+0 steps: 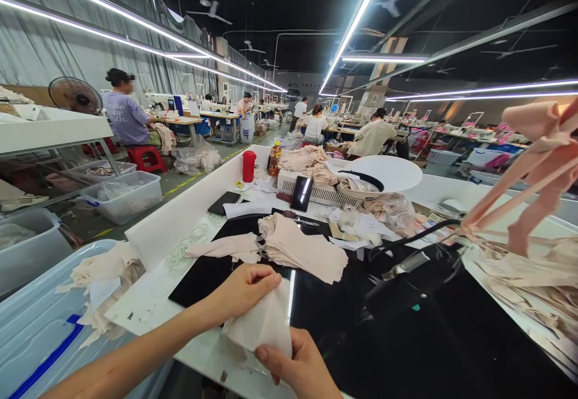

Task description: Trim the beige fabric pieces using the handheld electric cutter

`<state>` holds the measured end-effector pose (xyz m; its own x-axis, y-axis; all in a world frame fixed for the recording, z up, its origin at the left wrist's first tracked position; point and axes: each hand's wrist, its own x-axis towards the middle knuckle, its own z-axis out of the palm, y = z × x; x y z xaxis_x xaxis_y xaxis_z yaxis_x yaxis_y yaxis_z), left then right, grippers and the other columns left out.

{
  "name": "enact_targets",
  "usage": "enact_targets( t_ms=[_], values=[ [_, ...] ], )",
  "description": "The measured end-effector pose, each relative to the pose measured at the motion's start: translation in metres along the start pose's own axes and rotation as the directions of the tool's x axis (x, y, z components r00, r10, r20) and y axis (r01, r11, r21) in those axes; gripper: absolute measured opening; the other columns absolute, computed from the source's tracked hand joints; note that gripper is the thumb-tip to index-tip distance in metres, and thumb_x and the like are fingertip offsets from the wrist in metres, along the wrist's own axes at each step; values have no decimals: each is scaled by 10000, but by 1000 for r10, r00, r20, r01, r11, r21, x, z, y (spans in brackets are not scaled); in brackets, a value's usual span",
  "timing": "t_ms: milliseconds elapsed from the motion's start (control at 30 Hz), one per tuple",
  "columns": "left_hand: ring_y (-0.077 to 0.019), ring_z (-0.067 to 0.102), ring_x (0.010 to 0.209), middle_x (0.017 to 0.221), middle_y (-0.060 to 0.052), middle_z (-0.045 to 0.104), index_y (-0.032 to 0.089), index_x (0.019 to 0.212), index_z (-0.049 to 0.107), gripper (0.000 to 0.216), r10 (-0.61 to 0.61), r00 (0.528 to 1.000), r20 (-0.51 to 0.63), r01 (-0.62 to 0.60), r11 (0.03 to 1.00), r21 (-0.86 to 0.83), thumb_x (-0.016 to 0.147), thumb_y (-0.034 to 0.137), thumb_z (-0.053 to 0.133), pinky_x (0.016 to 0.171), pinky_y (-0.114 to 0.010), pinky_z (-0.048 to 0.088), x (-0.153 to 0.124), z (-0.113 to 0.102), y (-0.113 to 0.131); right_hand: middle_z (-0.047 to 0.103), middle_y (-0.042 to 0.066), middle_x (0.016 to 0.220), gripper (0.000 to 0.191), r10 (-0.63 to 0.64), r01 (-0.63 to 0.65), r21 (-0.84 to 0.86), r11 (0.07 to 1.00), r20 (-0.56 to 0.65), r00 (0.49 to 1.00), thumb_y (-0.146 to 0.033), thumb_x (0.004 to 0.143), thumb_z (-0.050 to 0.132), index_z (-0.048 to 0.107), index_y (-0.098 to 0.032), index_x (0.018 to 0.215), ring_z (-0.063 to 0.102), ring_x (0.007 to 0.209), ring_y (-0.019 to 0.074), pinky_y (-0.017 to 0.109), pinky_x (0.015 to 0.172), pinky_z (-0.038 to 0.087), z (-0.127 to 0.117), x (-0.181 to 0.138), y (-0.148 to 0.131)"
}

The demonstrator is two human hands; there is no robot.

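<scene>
My left hand [246, 287] pinches the top of a pale beige fabric piece [264, 324] at the near edge of a glossy black work surface [370, 333]. Below it, my right hand [300, 369] grips the same piece at its lower edge with the thumb on top. The piece hangs taut between both hands. Just beyond lies a stack of beige fabric pieces [302, 248], and a single flat piece [226, 247] rests to its left.
A red cup [248, 166], a phone [301, 193], a white basket [316, 191] and a white hat [388, 171] sit further back. Beige straps [528, 176] hang at right. Plastic bins [40, 333] stand at left. Other people sew at tables behind.
</scene>
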<state>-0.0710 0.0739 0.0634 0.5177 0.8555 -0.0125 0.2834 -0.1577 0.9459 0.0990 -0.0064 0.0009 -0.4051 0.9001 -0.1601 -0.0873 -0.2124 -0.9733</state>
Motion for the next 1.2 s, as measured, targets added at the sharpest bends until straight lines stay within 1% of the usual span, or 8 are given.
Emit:
enact_targets(
  t_ms=[333,433,533,600,700,767,933,1200],
  values=[
    [-143,441,677,683,30,479,185,681,512,445,85,996,-41,-78,985,153,984,512,519,635,-262,327,-4,1,-2,446,-37,638,570,13,-7,-42,999,147,989,-723,738,771,657,-164,745,344,590,83,242,579,292,4,-5,-7],
    [-158,512,704,711,19,557,194,715,575,423,154,986,-64,-133,956,260,1020,473,487,667,-268,373,-3,-4,5,399,-46,588,602,-43,55,-289,956,45,998,-750,843,636,596,-175,671,318,547,84,239,535,288,-2,-2,-7],
    [-175,561,729,769,-14,625,215,863,696,464,346,937,-52,-282,836,471,1086,495,400,705,-286,417,-3,-9,17,482,-23,593,576,-204,123,-539,833,-94,974,-649,978,484,608,-187,658,423,554,117,245,560,388,-23,3,-8],
    [-177,558,705,784,-32,644,245,995,739,475,460,883,91,-411,666,623,1114,510,364,678,-297,416,-4,-7,18,623,18,712,470,-285,131,-627,768,-151,947,-521,1026,448,702,-199,795,578,690,169,274,694,489,-44,5,-10],
    [-191,567,689,828,-43,681,288,1113,724,378,463,788,406,-591,380,712,1116,500,412,605,-321,384,-2,14,3,753,77,1116,366,-423,101,-800,591,-201,883,-303,1026,405,722,-248,1201,696,1041,232,361,947,545,-76,9,-10],
    [-221,584,693,844,-53,690,262,1120,699,357,437,767,470,-612,277,741,1063,564,518,548,-348,361,0,36,-16,749,89,1183,410,-464,60,-868,492,-203,862,-210,1005,390,706,-249,1262,701,1106,244,381,977,551,-94,13,-8],
    [-272,625,780,906,-73,687,238,1114,673,438,399,800,447,-571,282,771,890,603,764,595,-389,426,-1,75,-55,756,134,1079,518,-537,-86,-963,256,-215,816,5,889,401,723,-205,1236,702,1003,285,396,889,565,-122,21,-4],
    [-246,615,897,1041,-35,669,227,1171,631,424,446,783,435,-572,238,785,906,512,799,706,-362,449,-11,69,-59,724,134,1245,557,-582,-118,-993,6,-99,807,38,912,380,673,-202,1320,674,1104,281,413,960,566,-111,2,-7]
  ],
)
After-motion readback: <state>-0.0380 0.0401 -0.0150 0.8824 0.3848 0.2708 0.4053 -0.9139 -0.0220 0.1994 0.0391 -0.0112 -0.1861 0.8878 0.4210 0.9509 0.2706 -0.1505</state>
